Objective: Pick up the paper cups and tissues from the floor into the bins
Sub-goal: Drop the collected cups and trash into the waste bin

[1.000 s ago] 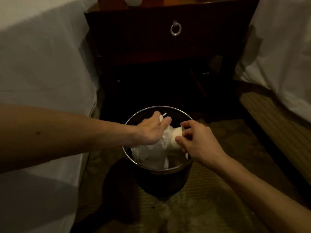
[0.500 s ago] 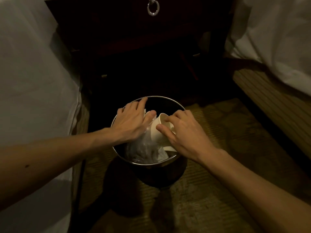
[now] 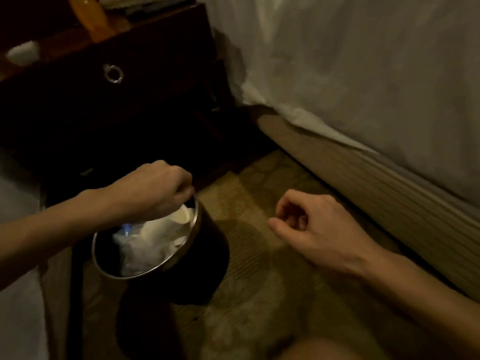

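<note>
A dark round bin [image 3: 207, 255] with a metal rim stands on the carpet and looks tilted. White paper cups [image 3: 181, 216] lie inside it on top of crumpled tissue and clear plastic [image 3: 140, 250]. My left hand [image 3: 153, 188] is over the bin's far edge, its fingers curled down around the rim. My right hand [image 3: 317, 229] hovers above the carpet to the right of the bin, with loosely curled fingers that hold nothing.
A dark nightstand [image 3: 130, 113] with a ring pull [image 3: 113, 73] stands behind the bin, bearing an orange object [image 3: 91, 16] and a white cup [image 3: 23, 53]. A white-sheeted bed [image 3: 363, 74] borders the right. Another white sheet [image 3: 15, 307] hangs at left. Patterned carpet [image 3: 259, 294] lies between.
My right hand has let go of the cup and drawn back right, out of the bin. My left hand shifted to the bin's far rim. The view swung right.
</note>
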Available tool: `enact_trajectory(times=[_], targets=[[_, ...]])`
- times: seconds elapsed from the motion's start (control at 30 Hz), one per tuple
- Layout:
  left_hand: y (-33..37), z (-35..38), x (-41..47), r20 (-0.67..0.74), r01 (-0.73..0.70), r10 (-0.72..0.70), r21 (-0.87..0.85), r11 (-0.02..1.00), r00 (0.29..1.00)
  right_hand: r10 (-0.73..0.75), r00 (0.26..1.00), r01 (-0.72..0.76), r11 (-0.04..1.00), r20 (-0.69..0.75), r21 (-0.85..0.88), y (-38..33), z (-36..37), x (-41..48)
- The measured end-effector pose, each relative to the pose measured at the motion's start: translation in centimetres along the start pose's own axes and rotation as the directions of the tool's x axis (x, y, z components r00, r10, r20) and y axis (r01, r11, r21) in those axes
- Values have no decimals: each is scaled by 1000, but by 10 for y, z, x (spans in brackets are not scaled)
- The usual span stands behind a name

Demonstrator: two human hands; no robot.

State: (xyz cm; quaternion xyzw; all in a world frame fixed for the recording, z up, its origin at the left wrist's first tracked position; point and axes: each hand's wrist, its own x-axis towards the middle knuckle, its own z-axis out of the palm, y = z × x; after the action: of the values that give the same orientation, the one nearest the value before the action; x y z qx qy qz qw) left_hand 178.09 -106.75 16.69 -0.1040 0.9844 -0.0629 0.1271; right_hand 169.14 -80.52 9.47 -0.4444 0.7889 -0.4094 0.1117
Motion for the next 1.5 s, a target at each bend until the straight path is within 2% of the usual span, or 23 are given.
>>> enact_trajectory(times=[0.1, 0.2, 0.3, 0.4, 0.5, 0.6, 0.67, 0.73, 0.83, 0.93, 1.0, 1.1, 1.2, 1.33, 1.5], targets=[[80, -46, -2, -187, -197, 165, -167, 966, 968, 40, 985, -46, 998, -165, -32, -4, -59, -46], [170, -117, -19, -347, -405, 343, -123, 906, 873, 120, 920, -141, 990, -373, -29, -33, -136, -112], [252, -204, -54, -310, -562, 523, -47, 826, 794, 253, 831, -290, 957, -496, 2, -84, -207, -196], [331, -293, -98, -198, -730, 712, -26, 683, 674, 405, 729, -449, 891, -552, 61, -151, -265, -287], [416, -369, -156, -44, -863, 862, -71, 501, 504, 570, 557, -626, 766, -604, 146, -227, -308, -374], [510, -425, -238, 17, -955, 958, -85, 286, 285, 679, 328, -754, 607, -657, 251, -310, -343, -465], [567, -452, -300, 68, -981, 987, -114, 156, 149, 726, 147, -789, 496, -672, 363, -364, -361, -525], [624, -471, -364, 106, -981, 993, -182, 62, 43, 757, -21, -752, 419, -653, 509, -411, -370, -589], [709, -479, -460, 183, -953, 981, -304, -11, -69, 789, -259, -649, 286, -558, 705, -465, -370, -680], [783, -464, -549, 275, -926, 942, -368, -80, -191, 737, -488, -519, 186, -468, 834, -506, -357, -754], [823, -443, -602, 319, -915, 911, -383, -128, -262, 690, -602, -448, 124, -401, 886, -523, -344, -798], [875, -399, -665, 366, -900, 871, -400, -170, -328, 615, -745, -309, 26, -259, 951, -536, -320, -856], [918, -348, -711, 452, -900, 824, -409, -151, -343, 572, -813, -146, -16, -111, 989, -533, -295, -903], [966, -282, -754, 572, -911, 766, -411, -41, -293, 558, -827, 61, -38, 72, 997, -512, -270, -958], [1035, -201, -800, 659, -915, 696, -404, 9, -285, 524, -822, 204, -95, 223, 974, -478, -248, -1036]])
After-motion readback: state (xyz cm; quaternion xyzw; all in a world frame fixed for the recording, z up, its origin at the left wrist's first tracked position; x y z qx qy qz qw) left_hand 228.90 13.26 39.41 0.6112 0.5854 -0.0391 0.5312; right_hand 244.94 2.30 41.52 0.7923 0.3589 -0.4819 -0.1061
